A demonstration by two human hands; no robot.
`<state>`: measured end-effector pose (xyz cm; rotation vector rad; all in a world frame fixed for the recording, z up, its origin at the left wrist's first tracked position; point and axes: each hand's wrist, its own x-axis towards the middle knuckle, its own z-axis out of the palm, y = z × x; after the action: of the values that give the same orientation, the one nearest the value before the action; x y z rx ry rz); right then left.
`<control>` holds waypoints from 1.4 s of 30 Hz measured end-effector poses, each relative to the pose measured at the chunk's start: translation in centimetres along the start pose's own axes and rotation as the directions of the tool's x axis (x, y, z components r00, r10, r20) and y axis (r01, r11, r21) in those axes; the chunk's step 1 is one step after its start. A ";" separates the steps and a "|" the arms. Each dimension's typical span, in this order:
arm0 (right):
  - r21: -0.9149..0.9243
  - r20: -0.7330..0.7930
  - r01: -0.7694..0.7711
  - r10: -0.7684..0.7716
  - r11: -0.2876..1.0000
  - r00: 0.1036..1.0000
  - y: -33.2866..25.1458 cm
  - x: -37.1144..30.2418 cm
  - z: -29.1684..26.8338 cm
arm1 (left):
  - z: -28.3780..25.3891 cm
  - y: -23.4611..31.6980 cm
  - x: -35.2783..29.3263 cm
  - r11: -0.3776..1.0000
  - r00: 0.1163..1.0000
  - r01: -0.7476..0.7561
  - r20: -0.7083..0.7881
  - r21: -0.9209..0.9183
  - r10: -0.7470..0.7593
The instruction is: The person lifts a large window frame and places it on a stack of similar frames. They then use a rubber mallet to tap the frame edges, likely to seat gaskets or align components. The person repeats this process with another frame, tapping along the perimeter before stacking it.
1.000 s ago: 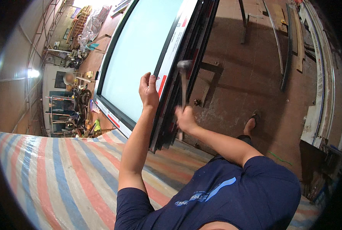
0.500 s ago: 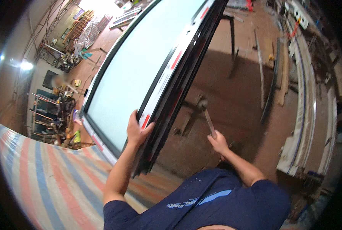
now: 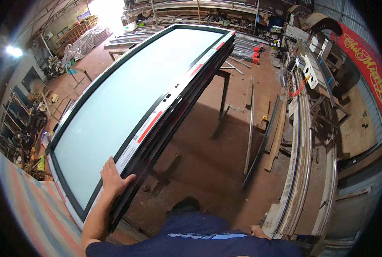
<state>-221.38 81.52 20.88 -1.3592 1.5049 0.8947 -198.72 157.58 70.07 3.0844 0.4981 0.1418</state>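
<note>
A stack of dark-edged framed panels (image 3: 156, 145) runs away from me, raised above the floor. On top is a pale glass pane (image 3: 126, 94) in a black-and-white frame with red strips. My left hand (image 3: 113, 177) lies on the near right edge of this frame, fingers stretched over the top and thumb spread out over the side. Low on the right, my right hand (image 3: 257, 230) is by the near end of a long whitish workbench (image 3: 281, 214). Its fingers look curled, and what they hold, if anything, is hidden.
Striped sheeting (image 3: 28, 201) covers the near left. A dark metal stand leg (image 3: 223, 96) is beneath the stack. Long wooden boards (image 3: 276, 141) and a thin metal bar (image 3: 249, 128) lie on the brown floor to the right. A red banner (image 3: 358, 60) hangs at the far right.
My view has shifted, bringing the stack lower and left. My right hand, which held a tool like a hammer, has moved right to the workbench end; the tool is out of sight.
</note>
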 end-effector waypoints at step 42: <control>-0.138 0.085 0.184 -0.174 0.973 0.981 -105.2 2.6 -14.5 | 0.0 65.0 77.4 0.873 0.876 -0.290 0.259 -0.391 0.407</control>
<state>-119.45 52.77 28.74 -1.5251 1.2595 0.9422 -105.23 120.23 78.70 2.7325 -0.1055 -0.2655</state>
